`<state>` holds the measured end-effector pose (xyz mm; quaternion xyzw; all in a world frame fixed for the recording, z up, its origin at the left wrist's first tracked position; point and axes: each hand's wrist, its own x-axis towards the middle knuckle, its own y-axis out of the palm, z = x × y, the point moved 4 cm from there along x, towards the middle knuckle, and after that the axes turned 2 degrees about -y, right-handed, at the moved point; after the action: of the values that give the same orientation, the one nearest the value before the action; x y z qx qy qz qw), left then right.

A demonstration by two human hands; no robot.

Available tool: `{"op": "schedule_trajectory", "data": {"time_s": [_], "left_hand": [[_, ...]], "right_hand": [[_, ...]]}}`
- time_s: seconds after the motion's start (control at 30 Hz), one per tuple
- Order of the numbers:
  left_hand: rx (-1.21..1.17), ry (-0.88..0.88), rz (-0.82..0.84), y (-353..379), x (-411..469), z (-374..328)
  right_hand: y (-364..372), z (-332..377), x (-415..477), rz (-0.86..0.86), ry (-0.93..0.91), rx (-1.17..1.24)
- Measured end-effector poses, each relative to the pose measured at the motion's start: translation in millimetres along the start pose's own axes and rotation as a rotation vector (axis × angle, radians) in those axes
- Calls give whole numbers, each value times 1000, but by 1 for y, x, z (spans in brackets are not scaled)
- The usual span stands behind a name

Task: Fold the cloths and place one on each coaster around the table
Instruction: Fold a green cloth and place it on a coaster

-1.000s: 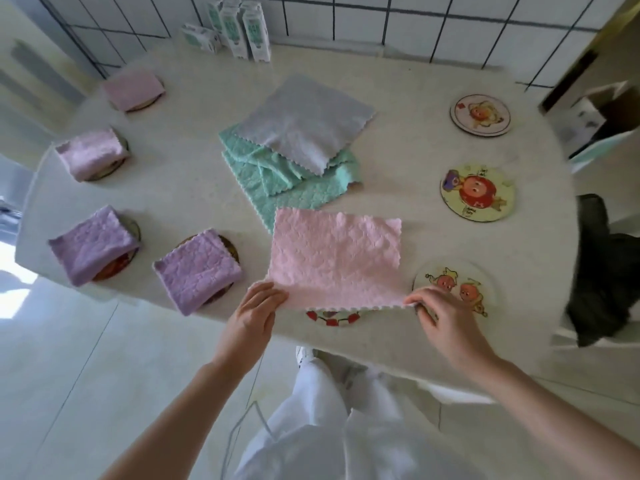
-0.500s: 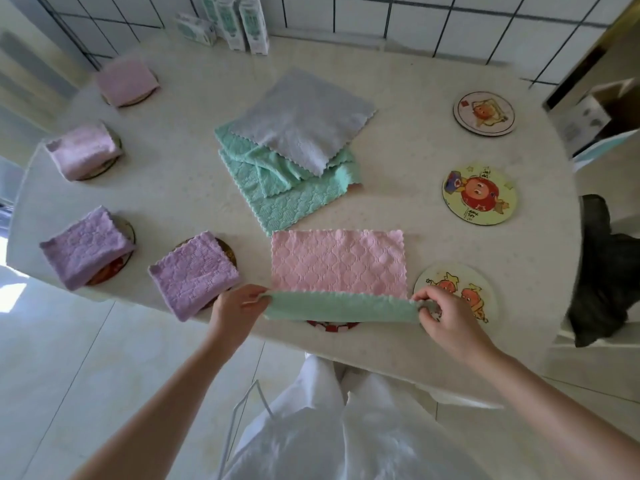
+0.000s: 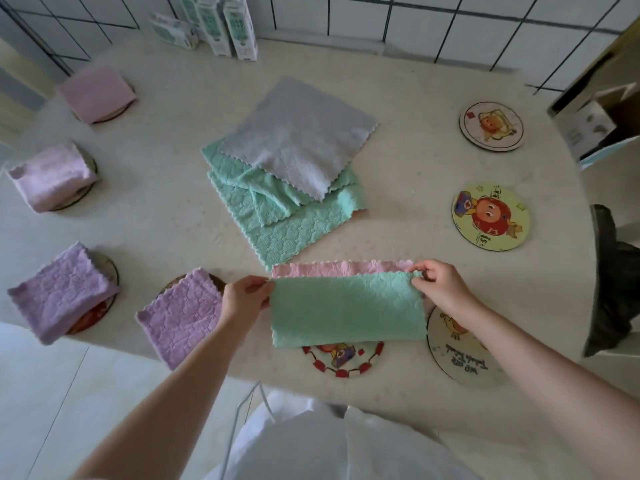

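Note:
A pink cloth with a green underside [image 3: 348, 310] lies at the table's near edge, folded almost in half, with a pink strip showing along its far edge. My left hand [image 3: 244, 299] pinches its left corner and my right hand [image 3: 441, 289] pinches its right corner. The cloth partly covers a red-rimmed coaster [image 3: 343, 358]. Bare coasters lie at the near right [image 3: 460, 351], right [image 3: 491, 216] and far right [image 3: 491, 125]. Folded purple cloths [image 3: 180, 318] [image 3: 60, 292] and folded pink cloths [image 3: 52, 176] [image 3: 95, 93] rest on coasters along the left.
In the table's middle, a grey cloth [image 3: 298, 136] lies on top of unfolded green cloths [image 3: 284, 216]. Several cartons [image 3: 221, 22] stand at the far edge by a tiled wall. A dark chair [image 3: 613, 278] sits at the right.
Both hands lifted the cloth's near edge and carried it away from me over the far half, turning the green underside up. The cloth went from flat pink to nearly folded in half.

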<state>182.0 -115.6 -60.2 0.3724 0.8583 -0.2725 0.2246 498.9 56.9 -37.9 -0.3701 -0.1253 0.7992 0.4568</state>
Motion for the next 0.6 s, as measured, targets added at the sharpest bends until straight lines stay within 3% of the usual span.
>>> {"op": "schedule_trajectory", "data": {"time_s": [0.27, 0.6], "left_hand": [[77, -42, 51, 10, 26, -8], [189, -57, 41, 13, 40, -9]], "right_hand": [[3, -18, 29, -62, 211, 153], [1, -16, 38, -112, 222, -11]]}}
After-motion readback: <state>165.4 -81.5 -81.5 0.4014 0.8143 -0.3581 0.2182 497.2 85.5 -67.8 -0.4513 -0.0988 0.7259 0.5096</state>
